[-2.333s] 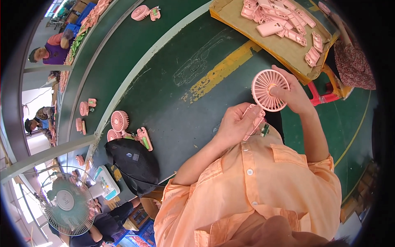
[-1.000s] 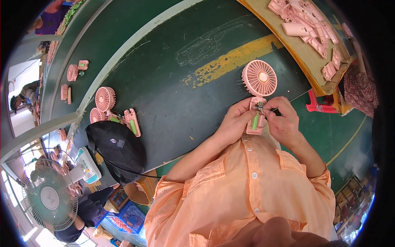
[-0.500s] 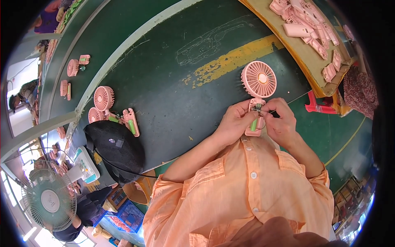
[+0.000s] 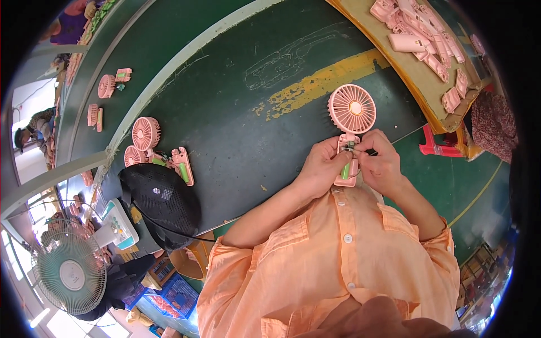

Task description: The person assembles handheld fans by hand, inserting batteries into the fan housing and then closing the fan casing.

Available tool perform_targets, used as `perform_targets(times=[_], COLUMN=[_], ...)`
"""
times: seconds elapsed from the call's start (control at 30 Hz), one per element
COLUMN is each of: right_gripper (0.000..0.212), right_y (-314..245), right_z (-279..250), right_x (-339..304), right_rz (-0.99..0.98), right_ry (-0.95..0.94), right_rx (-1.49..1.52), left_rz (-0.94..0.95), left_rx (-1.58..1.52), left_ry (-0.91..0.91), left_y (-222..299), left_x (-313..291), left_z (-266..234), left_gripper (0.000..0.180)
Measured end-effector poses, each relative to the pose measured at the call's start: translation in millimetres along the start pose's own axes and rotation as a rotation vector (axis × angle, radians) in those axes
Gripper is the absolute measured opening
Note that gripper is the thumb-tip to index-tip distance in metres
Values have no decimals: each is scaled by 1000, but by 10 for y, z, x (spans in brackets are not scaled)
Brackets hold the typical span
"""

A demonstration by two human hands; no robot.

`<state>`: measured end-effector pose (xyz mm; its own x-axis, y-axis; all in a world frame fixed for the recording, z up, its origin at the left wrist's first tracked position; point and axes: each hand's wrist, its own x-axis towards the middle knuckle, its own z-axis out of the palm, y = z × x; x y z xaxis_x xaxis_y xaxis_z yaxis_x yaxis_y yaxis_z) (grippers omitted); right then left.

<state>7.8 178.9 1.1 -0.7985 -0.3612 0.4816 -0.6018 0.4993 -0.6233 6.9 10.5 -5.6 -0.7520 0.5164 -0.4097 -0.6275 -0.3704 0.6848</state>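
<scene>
Right of centre in the frame, your left hand (image 4: pixel 322 169) was closed around the open handle of a small pink plastic handheld fan (image 4: pixel 350 125), its round grille pointing up the frame over the dark green surface (image 4: pixel 236 112). Your right hand (image 4: pixel 383 163) pinched at the handle's top, just beside the green cylindrical battery (image 4: pixel 344 170) inside it. More pink fans (image 4: pixel 145 133) lay at centre left.
</scene>
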Motion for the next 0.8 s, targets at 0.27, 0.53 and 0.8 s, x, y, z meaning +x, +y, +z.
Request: perform_targets(times=[0.27, 0.53, 0.8], right_gripper=[11, 10, 10], right_y=[-99, -122, -75], right_z=[-49, -24, -133], right_x=[28, 8, 23], right_rz=[72, 97, 195], right_ry=[-34, -23, -76], right_rx=[-35, -7, 126], left_rz=[-29, 44, -4], left_rx=[9, 207, -10], left_ry=[-9, 52, 100], left_y=[-7, -31, -26], left_x=[-19, -17, 16], left_z=[3, 29, 56], left_gripper=[20, 19, 22])
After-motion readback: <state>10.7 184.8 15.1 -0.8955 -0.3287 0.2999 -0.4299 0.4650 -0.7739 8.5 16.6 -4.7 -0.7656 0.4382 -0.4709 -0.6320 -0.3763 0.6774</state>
